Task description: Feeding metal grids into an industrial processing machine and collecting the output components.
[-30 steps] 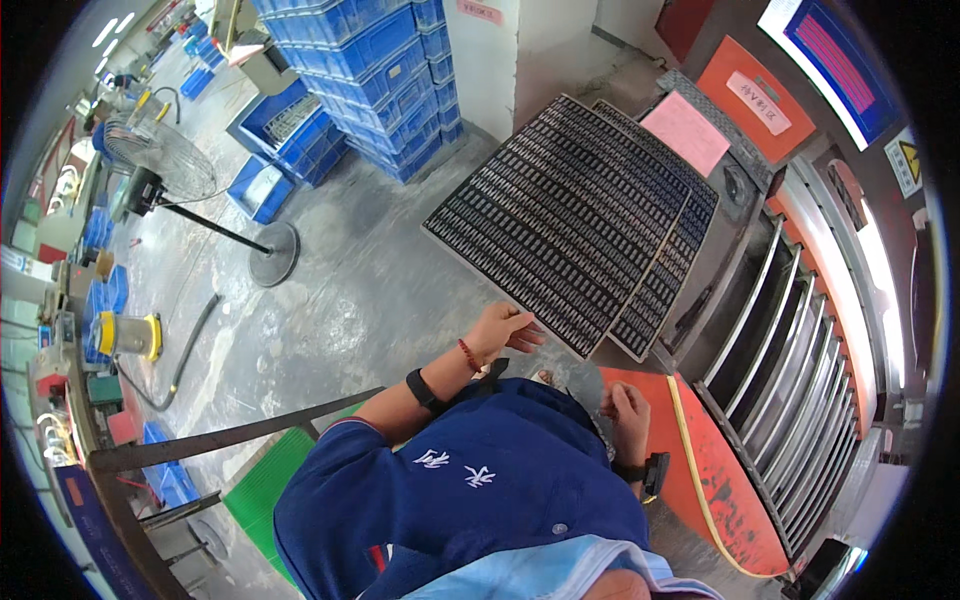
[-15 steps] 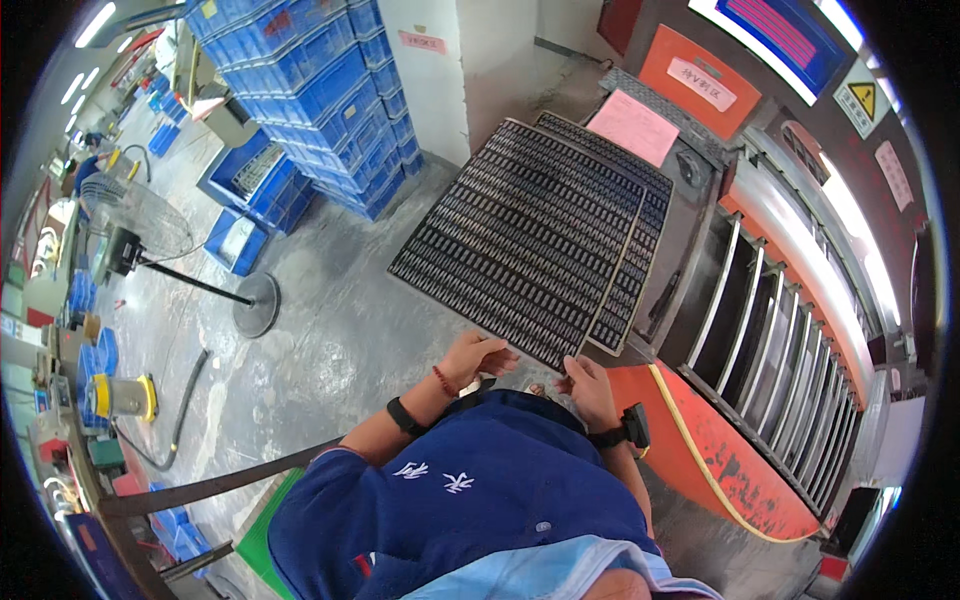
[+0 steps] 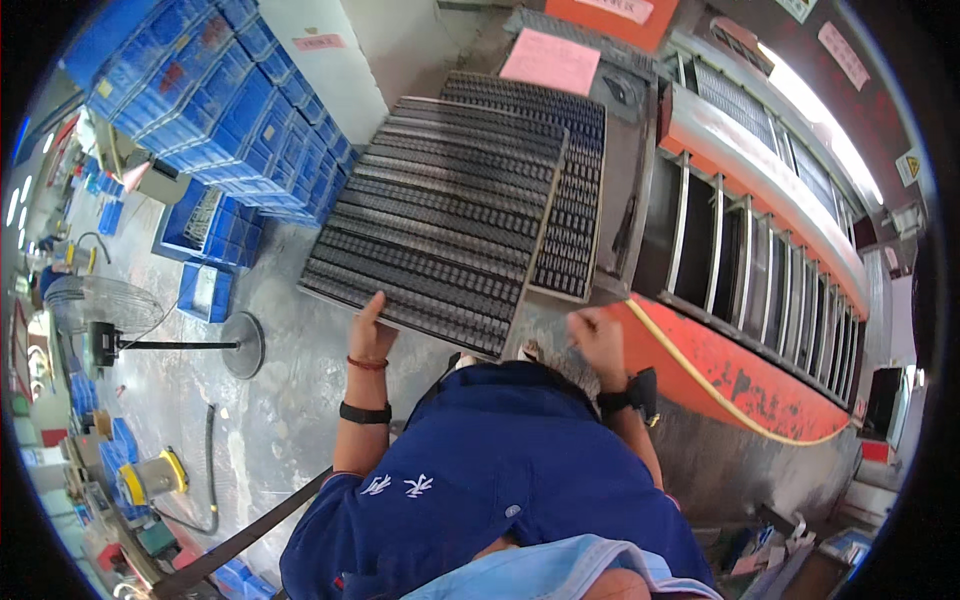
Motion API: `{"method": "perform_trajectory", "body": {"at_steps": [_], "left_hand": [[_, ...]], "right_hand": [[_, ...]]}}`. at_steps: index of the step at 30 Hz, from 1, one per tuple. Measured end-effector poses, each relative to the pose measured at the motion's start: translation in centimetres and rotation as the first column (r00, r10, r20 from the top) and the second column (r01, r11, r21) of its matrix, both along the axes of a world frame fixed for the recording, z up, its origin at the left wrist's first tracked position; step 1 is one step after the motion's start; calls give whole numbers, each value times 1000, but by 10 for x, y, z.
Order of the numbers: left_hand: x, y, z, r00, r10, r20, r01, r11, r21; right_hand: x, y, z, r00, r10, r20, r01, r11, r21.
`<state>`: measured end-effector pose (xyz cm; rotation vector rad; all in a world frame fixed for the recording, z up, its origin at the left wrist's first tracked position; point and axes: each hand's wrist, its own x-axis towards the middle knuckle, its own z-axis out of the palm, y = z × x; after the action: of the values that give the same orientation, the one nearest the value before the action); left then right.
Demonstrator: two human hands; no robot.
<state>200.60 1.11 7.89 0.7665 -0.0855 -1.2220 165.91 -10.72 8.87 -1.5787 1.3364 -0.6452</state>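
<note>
A dark rectangular tray (image 3: 430, 220) with close rows of small pieces or slots lies tilted in front of me, its upper surface smeared by motion. My left hand (image 3: 372, 332) grips the tray's near edge at the left, thumb on top and the other fingers hidden beneath. To the right of the tray's near corner, my right hand (image 3: 598, 342) is apart from it. Its fingers look curled, but blur hides whether they hold anything. Partly under the first tray, a second dark patterned tray (image 3: 572, 215) shows along the right and far sides.
Blue crates (image 3: 215, 105) are stacked high at the far left. A floor fan (image 3: 105, 342) stands left of me. On the right is an orange machine (image 3: 700, 365) with a row of metal bars (image 3: 745, 270). Pink paper (image 3: 550, 62) lies beyond the trays.
My left hand has moved left along the tray's near edge and now grips it. The right hand has come away from the near corner. The upper tray has shifted relative to the lower one.
</note>
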Motion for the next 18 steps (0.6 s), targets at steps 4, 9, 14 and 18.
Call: {"method": "perform_trajectory", "body": {"at_steps": [4, 9, 14, 18], "left_hand": [[21, 22, 11, 982, 152, 117, -153, 988, 5], [37, 38, 34, 941, 268, 208, -254, 963, -92], [53, 44, 45, 883, 404, 239, -387, 915, -118], [52, 51, 46, 871, 428, 243, -410, 904, -125]], "right_hand": [[-28, -5, -4, 986, -162, 35, 164, 985, -58], [-15, -14, -13, 981, -184, 67, 191, 974, -118], [6, -30, -25, 977, -201, 75, 209, 968, -137], [9, -33, -22, 961, -193, 201, 191, 981, 25]]}}
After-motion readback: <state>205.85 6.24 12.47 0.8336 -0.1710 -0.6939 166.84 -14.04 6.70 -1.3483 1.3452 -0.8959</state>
